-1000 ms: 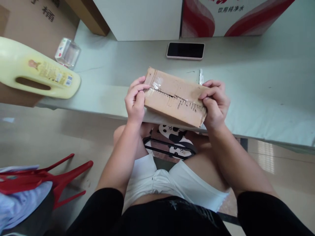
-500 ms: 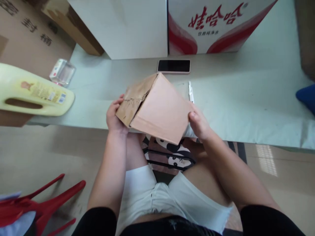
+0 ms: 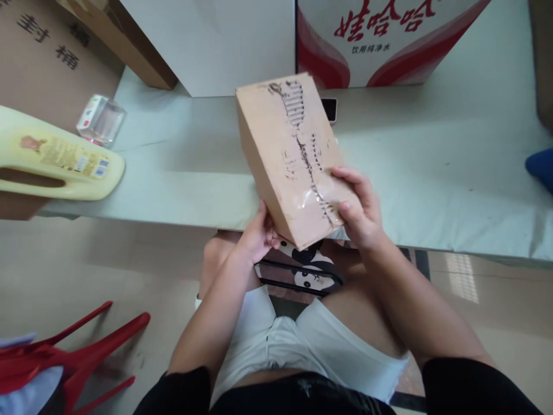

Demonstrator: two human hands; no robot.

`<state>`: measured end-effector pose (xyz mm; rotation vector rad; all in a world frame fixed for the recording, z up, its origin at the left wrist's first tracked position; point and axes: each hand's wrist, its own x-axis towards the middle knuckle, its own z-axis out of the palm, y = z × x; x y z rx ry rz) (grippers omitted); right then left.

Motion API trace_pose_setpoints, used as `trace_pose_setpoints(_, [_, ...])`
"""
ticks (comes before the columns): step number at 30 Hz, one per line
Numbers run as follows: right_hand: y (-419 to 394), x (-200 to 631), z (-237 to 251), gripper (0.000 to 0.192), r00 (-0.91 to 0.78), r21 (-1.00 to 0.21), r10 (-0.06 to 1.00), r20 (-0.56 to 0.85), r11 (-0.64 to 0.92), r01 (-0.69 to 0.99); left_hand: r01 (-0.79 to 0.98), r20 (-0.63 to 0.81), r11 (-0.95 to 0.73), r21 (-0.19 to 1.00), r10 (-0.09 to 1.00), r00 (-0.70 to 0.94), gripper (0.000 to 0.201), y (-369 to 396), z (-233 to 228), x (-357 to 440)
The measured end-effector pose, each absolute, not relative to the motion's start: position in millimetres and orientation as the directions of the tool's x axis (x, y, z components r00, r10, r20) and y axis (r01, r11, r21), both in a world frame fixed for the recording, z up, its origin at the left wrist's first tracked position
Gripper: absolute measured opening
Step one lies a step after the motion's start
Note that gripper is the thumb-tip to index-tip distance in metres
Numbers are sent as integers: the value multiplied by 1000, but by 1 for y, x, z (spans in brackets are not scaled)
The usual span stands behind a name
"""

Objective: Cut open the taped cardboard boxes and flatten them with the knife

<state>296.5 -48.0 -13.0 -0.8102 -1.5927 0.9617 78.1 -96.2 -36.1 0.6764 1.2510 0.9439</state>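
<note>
A brown cardboard box (image 3: 298, 155) is held tilted above the table's front edge, between both hands. Dark, stitch-like marks run along its upward face, and part of that face looks shiny. My left hand (image 3: 258, 236) grips the box's lower left corner, the thumb along its side and the fingers partly under it. At the lower right end, my right hand (image 3: 363, 207) has its thumb and fingers closed on the box. Behind the box, a phone (image 3: 330, 109) lies mostly hidden.
On the pale green table (image 3: 190, 173) stand a white carton (image 3: 224, 46) and a red and white carton (image 3: 380, 52). To the left are a yellow jug (image 3: 64, 164), a clear small box (image 3: 103, 121) and a large carton (image 3: 38, 57). Below is a red stool (image 3: 86, 351).
The cardboard box has been turned so its marked face points up. My left hand has shifted from its left side to the lower corner. The box now covers most of the phone.
</note>
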Motion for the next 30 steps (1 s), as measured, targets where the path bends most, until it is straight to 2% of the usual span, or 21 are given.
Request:
trace_pose_setpoints(2, [-46, 298, -10, 40, -168, -898, 890, 424, 437, 45, -69, -556, 561, 825, 827, 81, 52, -102, -40, 77])
trace_pose_setpoints(3, [-45, 298, -9, 37, -167, -898, 891, 421, 436, 58, 10, -543, 543, 839, 839, 28, 46, -104, -40, 75])
trace_pose_setpoints(4, [-44, 299, -8, 35, -181, -897, 890, 419, 437, 71, 95, -464, 470, 877, 882, -82, 39, -106, -38, 73])
trace_pose_setpoints(6, [-44, 299, -7, 34, -238, -891, 878, 415, 445, 88, 272, -117, 213, 938, 937, -329, 33, -107, -28, 70])
trace_pose_setpoints(7, [-44, 299, -6, 35, -268, -889, 871, 412, 449, 92, 371, 101, 57, 927, 914, -392, 34, -107, -21, 69])
trace_pose_setpoints(8, [-44, 298, -6, 37, -289, -888, 866, 408, 450, 96, 461, 312, -112, 880, 869, -383, 36, -106, -14, 70])
trace_pose_setpoints(9, [-45, 298, -6, 38, -295, -887, 865, 405, 450, 101, 536, 470, -270, 800, 838, -279, 37, -105, -7, 71])
trace_pose_setpoints(11, [-44, 298, -6, 40, -279, -887, 871, 404, 448, 113, 620, 652, -497, 607, 758, -30, 38, -102, 1, 78])
trace_pose_setpoints(13, [-43, 298, -7, 38, -261, -883, 872, 414, 454, 119, 644, 700, -600, 475, 701, 136, 40, -98, -1, 86])
trace_pose_setpoints(14, [-43, 298, -7, 37, -259, -879, 870, 420, 461, 122, 643, 716, -625, 443, 678, 165, 41, -97, -5, 91])
trace_pose_setpoints(17, [-43, 299, -5, 35, -263, -864, 860, 438, 483, 140, 596, 776, -661, 455, 623, 98, 44, -93, -22, 101])
trace_pose_setpoints(20, [-43, 300, -6, 32, -256, -858, 855, 451, 494, 141, 605, 774, -629, 488, 633, 34, 47, -92, -34, 105])
trace_pose_setpoints(24, [-33, 304, -22, 34, -119, -906, 909, 400, 412, 99, 701, 775, -567, 431, 631, 35, 59, -92, -37, 105])
trace_pose_setpoints(27, [-15, 307, -45, 34, -5, -920, 955, 298, 289, 263, 666, 803, -610, 429, 596, 29, 52, -91, -37, 104])
trace_pose_setpoints(30, [0, 309, -62, 28, -3, -847, 966, 259, 228, 480, 613, 822, -662, 431, 568, 35, 45, -90, -37, 105])
